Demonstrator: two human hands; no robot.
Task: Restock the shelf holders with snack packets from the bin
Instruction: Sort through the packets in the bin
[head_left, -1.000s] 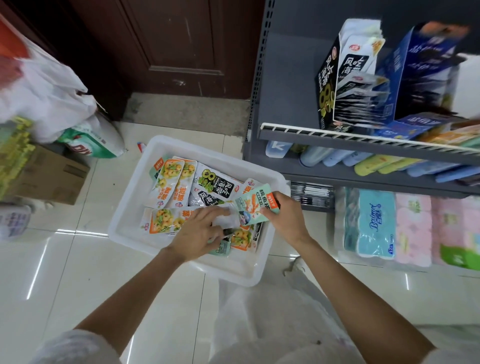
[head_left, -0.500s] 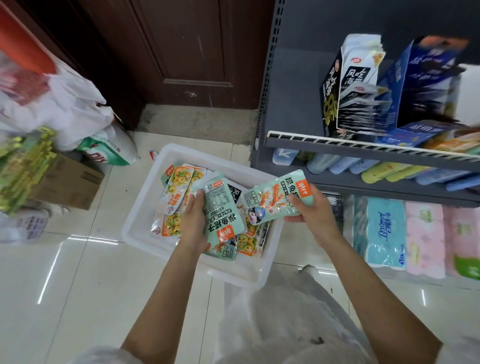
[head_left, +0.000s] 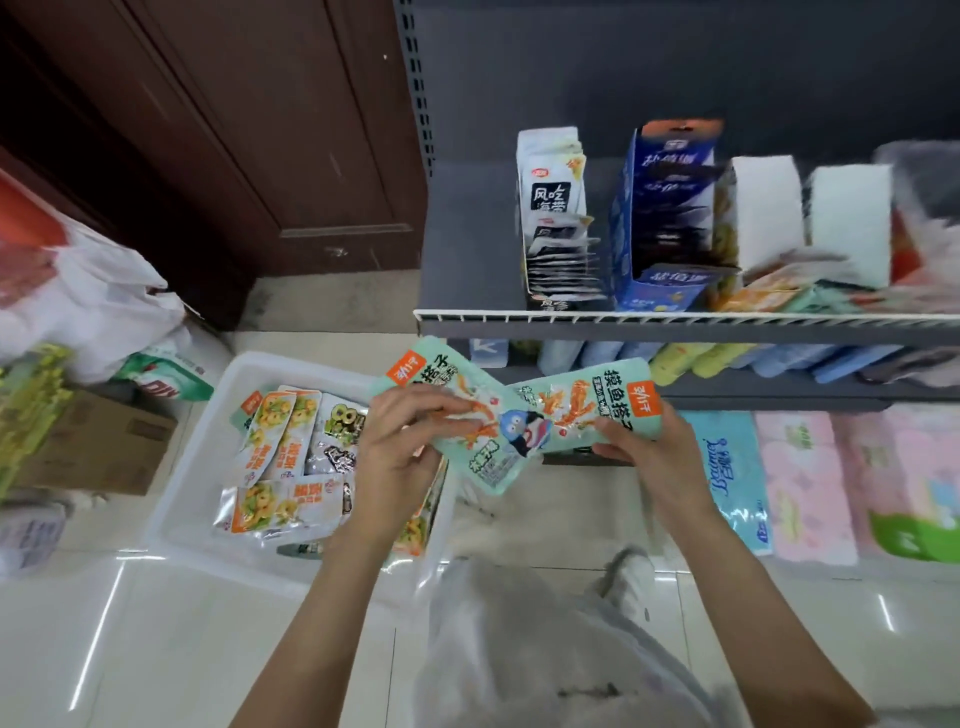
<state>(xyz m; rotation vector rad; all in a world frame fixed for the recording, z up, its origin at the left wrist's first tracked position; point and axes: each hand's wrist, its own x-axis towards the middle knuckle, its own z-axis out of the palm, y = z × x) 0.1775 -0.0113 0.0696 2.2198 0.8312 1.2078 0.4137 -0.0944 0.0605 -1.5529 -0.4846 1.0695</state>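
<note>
Two mint-green snack packets with orange corner labels overlap in the air between the bin and the shelf. My left hand grips the left packet. My right hand grips the right packet by its lower edge. Below and to the left, the white plastic bin on the floor holds several orange-and-white and black-and-white packets. On the grey shelf stand cardboard holders: a white one with black packets and a blue one, with more to the right, blurred.
A white rail edges the shelf front. Lower shelves carry blue and yellow packs and tissue packs. A brown door is behind the bin. At left sit a cardboard box and white bags.
Both hands have lifted out of the bin, each with a mint-green packet, and brought the two packets together up near the shelf's front. The camera has tilted up toward the shelf.
</note>
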